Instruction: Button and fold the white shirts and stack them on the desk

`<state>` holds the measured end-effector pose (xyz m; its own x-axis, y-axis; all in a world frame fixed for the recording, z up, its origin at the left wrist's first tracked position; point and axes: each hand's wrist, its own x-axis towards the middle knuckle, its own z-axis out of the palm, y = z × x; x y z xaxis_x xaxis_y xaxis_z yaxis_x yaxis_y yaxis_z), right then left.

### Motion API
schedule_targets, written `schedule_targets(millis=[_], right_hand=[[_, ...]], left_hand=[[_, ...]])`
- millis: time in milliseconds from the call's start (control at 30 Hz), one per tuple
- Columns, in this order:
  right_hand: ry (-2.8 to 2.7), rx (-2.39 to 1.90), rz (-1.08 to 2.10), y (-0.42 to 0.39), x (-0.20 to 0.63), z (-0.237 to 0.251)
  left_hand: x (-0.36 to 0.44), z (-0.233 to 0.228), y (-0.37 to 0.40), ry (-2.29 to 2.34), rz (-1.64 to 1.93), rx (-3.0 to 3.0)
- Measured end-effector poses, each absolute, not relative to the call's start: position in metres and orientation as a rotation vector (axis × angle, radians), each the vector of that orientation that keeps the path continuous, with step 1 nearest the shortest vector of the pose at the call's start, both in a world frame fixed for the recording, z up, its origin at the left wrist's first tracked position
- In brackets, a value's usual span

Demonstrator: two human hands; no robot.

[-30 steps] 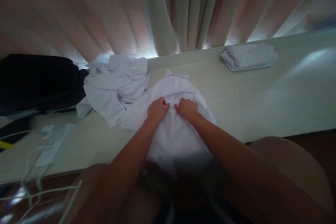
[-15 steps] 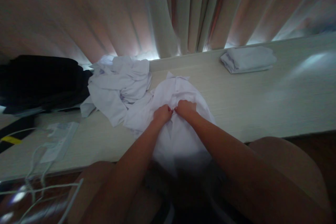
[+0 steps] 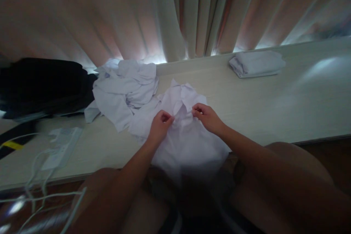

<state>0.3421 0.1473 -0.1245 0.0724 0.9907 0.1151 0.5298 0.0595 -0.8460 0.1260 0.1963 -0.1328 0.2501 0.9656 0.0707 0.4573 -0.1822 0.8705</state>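
A white collared shirt (image 3: 189, 142) lies on the pale wooden table (image 3: 263, 106) in front of me, collar away from me and hem hanging over the near edge. My left hand (image 3: 159, 124) pinches the shirt's front on the left, just below the collar. On the right side of the front, my right hand (image 3: 207, 116) pinches the fabric too. The two hands sit a little apart with the shirt's opening between them.
A crumpled heap of white clothes (image 3: 123, 89) lies to the left of the shirt. A folded white garment (image 3: 256, 64) rests at the back right. A black bag (image 3: 41, 86) is far left, a white charger with cables (image 3: 59, 146) near the left edge. Curtains (image 3: 175, 11) hang behind.
My hands were pressed together at the shirt's middle; now they have moved apart and up toward the collar, each pinching one side of the front. The shirt's upper part has bunched up.
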Motion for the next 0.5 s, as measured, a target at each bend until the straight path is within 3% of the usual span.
schedule_targets(millis=[167,500], right_hand=[[-1.343,-1.307,1.076,0.115,0.336,-0.126],[-1.458,-1.342,1.084,0.104,0.305,-0.141]], left_hand=[[0.135,-0.133,0.165,1.164,0.841,1.293],[0.14,-0.145,0.146,0.938,0.816,0.846]])
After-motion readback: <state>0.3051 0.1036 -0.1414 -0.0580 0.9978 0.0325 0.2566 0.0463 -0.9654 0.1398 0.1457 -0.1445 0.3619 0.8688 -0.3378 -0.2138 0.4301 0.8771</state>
